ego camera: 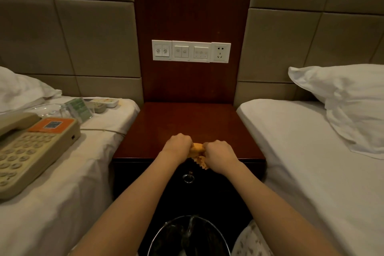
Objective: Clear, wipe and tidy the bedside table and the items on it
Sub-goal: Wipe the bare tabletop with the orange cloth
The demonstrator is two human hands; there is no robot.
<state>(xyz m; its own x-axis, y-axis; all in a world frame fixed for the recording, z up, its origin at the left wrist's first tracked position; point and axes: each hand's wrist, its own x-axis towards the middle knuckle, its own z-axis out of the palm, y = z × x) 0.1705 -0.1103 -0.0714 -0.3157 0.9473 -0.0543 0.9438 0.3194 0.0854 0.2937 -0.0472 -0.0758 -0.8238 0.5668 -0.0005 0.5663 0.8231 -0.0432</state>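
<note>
Well to the left of my grip, the telephone (31,147) lies on the bed. My left hand (177,144) and right hand (218,153) both clutch the bunched yellow cloth (197,148), stretched crosswise between them at the front edge of the bedside table (187,118). Its top extends beyond my knuckles, about equally near either hand.
</note>
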